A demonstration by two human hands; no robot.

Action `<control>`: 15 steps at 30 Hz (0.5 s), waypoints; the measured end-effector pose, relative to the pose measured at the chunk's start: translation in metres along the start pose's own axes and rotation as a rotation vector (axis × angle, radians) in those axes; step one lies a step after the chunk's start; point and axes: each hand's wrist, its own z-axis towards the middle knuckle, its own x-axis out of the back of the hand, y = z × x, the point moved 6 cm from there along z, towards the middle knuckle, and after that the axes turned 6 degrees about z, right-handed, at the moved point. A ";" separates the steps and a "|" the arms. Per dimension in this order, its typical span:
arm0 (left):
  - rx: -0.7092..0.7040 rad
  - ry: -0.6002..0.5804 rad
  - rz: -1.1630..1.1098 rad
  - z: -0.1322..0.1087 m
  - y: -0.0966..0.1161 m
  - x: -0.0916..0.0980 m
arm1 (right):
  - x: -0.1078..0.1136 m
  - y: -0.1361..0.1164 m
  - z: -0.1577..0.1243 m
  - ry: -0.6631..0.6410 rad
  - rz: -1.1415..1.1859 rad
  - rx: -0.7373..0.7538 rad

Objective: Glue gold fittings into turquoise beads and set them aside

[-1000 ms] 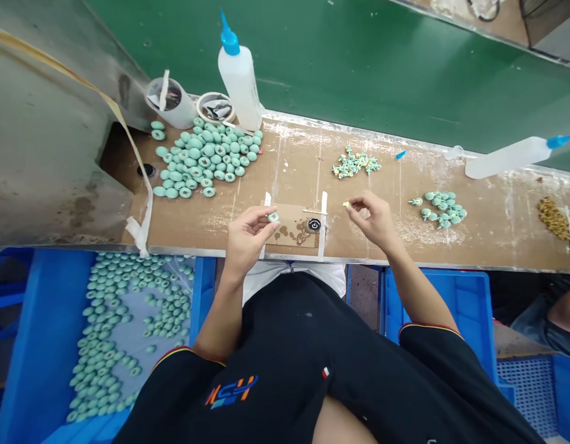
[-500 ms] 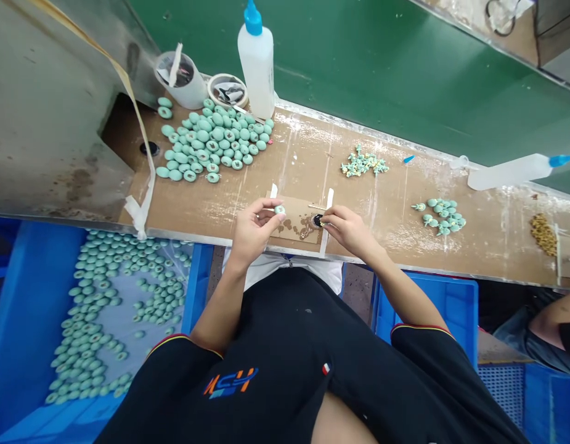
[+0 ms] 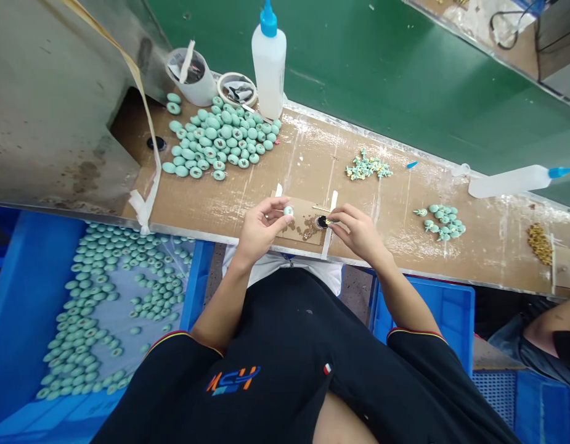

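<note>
My left hand pinches a round mint-green bead between its fingertips, above a cardboard pad taped to the brown workbench. My right hand holds a tiny yellow piece between its fingertips. That piece sits at the edge of a round black dish on the pad, and its contents are hidden. A large pile of similar mint-green beads lies farther along the bench to the left.
Two blue-tipped glue bottles stand and lie on the bench, with several small mint-and-yellow parts and a golden heap nearby. Below the bench edge, a blue crate holds many beads. A co-worker's arm shows at lower right.
My right hand has moved left from beside the pad to the black dish, bringing the yellow piece to its edge. My left hand still holds the bead. The whole view has drifted slightly.
</note>
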 end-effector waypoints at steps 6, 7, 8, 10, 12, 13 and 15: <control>0.057 -0.144 -0.127 0.003 0.002 -0.019 | 0.014 -0.015 -0.002 0.318 0.260 -0.106; 0.060 -0.173 -0.147 0.003 0.002 -0.024 | 0.013 -0.018 -0.003 0.364 0.328 -0.131; 0.063 -0.200 -0.168 0.002 0.003 -0.029 | 0.010 -0.020 -0.004 0.400 0.401 -0.154; 0.066 -0.244 -0.202 0.001 0.004 -0.037 | 0.003 -0.025 -0.004 0.441 0.534 -0.190; 0.067 -0.269 -0.229 -0.001 0.006 -0.044 | -0.004 -0.030 -0.004 0.450 0.610 -0.212; 0.067 -0.273 -0.239 -0.002 0.006 -0.046 | -0.006 -0.033 -0.003 0.448 0.627 -0.217; 0.062 -0.272 -0.250 -0.003 0.008 -0.049 | -0.008 -0.036 -0.003 0.443 0.635 -0.221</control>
